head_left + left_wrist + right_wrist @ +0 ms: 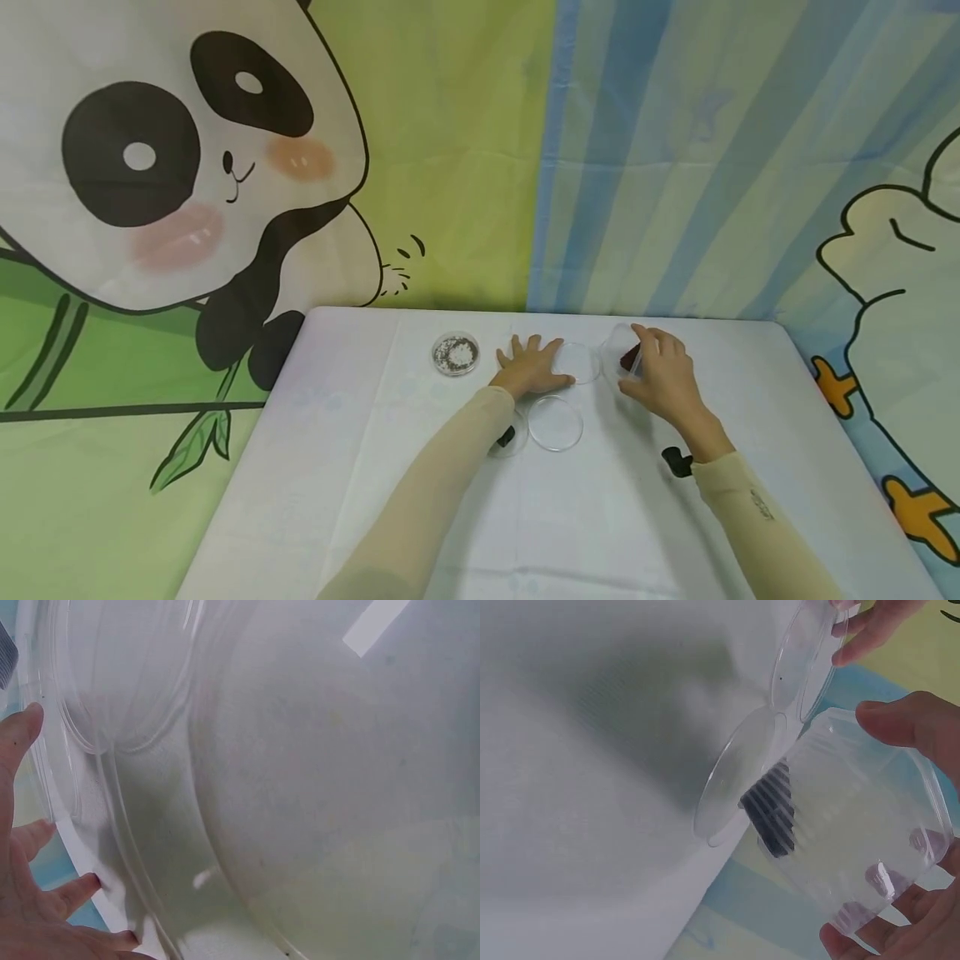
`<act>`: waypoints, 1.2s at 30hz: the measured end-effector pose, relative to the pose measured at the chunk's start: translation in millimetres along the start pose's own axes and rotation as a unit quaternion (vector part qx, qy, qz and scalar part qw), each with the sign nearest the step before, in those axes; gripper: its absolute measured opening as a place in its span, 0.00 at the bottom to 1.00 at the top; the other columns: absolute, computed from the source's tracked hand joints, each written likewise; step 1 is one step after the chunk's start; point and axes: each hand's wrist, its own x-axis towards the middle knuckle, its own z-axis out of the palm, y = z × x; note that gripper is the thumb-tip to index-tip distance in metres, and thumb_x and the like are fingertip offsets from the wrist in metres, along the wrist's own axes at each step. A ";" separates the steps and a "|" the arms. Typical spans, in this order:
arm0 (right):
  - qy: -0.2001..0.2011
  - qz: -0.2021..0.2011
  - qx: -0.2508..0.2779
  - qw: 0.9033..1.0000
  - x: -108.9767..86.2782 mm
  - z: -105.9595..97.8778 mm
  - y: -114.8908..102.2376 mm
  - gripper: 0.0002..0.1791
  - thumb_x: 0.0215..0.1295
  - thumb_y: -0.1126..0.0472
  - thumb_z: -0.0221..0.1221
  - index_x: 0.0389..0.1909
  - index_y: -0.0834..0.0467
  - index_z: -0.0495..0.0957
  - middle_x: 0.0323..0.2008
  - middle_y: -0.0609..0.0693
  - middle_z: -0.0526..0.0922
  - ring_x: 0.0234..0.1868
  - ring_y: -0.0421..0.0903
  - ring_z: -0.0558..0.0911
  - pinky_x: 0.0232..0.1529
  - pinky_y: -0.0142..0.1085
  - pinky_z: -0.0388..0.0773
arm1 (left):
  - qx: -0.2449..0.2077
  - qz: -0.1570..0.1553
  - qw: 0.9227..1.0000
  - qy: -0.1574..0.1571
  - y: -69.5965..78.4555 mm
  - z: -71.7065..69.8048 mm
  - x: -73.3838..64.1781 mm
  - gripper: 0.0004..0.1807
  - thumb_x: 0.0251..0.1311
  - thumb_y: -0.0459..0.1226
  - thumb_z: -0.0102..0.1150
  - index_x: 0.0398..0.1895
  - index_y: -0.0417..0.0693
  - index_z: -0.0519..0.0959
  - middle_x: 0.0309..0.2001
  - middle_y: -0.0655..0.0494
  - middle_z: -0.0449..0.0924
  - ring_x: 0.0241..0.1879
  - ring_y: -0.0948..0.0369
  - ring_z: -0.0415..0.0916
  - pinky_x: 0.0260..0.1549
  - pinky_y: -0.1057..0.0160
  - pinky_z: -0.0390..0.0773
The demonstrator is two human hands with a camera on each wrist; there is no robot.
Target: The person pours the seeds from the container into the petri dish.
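Observation:
My right hand (663,375) grips a clear plastic tub (855,817), thumb on one side and fingers on the other. The tub is tilted, and dark brown material (771,810) lies at its lower end. To the left, my left hand (531,368) spreads its fingers low over the table, with fingertips at the rim of a clear round dish (577,363). A second clear dish (555,423) lies nearer to me. Another clear dish (516,446) is partly hidden below the left wrist.
A round dish of white and dark bits (454,354) stands left of my left hand. All of these are on a white-covered table (375,467). Behind its far edge hangs a printed curtain (465,167) with a panda. Black wrist cameras (677,462) sit at the wrists.

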 end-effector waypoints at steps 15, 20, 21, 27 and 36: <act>-0.005 -0.044 -0.060 0.997 9.5 -1.0 -13.0 0.54 0.42 0.60 0.78 0.71 0.63 0.60 0.63 0.74 0.63 0.63 0.75 0.61 0.55 0.72 0.63 | 0.004 -0.003 1.000 -0.004 2.0 -0.8 -1.8 0.46 0.60 0.69 0.53 0.79 0.74 0.51 0.79 0.50 0.46 0.75 0.35 0.35 0.64 0.26 0.45; -0.020 -0.041 -0.072 0.996 11.4 1.2 -14.7 0.55 0.43 0.59 0.79 0.72 0.62 0.59 0.65 0.73 0.62 0.65 0.74 0.58 0.58 0.71 0.59 | 0.003 -0.001 1.000 -0.004 1.4 1.0 0.8 0.46 0.60 0.69 0.53 0.79 0.74 0.51 0.79 0.50 0.46 0.75 0.34 0.34 0.64 0.26 0.44; -0.021 -0.042 -0.077 0.996 11.8 1.9 -14.8 0.55 0.43 0.60 0.79 0.72 0.62 0.59 0.65 0.73 0.61 0.66 0.74 0.58 0.58 0.71 0.59 | 0.004 -0.001 1.000 -0.004 1.3 1.3 0.9 0.46 0.60 0.69 0.53 0.79 0.74 0.51 0.79 0.50 0.46 0.75 0.34 0.34 0.64 0.26 0.44; -0.010 -0.064 -0.094 0.993 14.1 5.5 -15.9 0.55 0.41 0.61 0.79 0.72 0.62 0.60 0.65 0.73 0.62 0.65 0.75 0.59 0.59 0.71 0.58 | 0.003 -0.004 1.000 -0.001 0.2 1.9 1.2 0.45 0.60 0.69 0.53 0.79 0.75 0.51 0.79 0.51 0.46 0.75 0.35 0.35 0.64 0.26 0.44; 0.010 -0.088 -0.103 0.991 16.3 7.2 -16.5 0.54 0.39 0.63 0.78 0.70 0.62 0.62 0.64 0.73 0.63 0.64 0.76 0.60 0.57 0.72 0.60 | -0.003 0.002 1.000 0.001 -3.3 4.1 3.9 0.46 0.60 0.70 0.53 0.79 0.75 0.51 0.79 0.51 0.46 0.75 0.35 0.34 0.64 0.26 0.44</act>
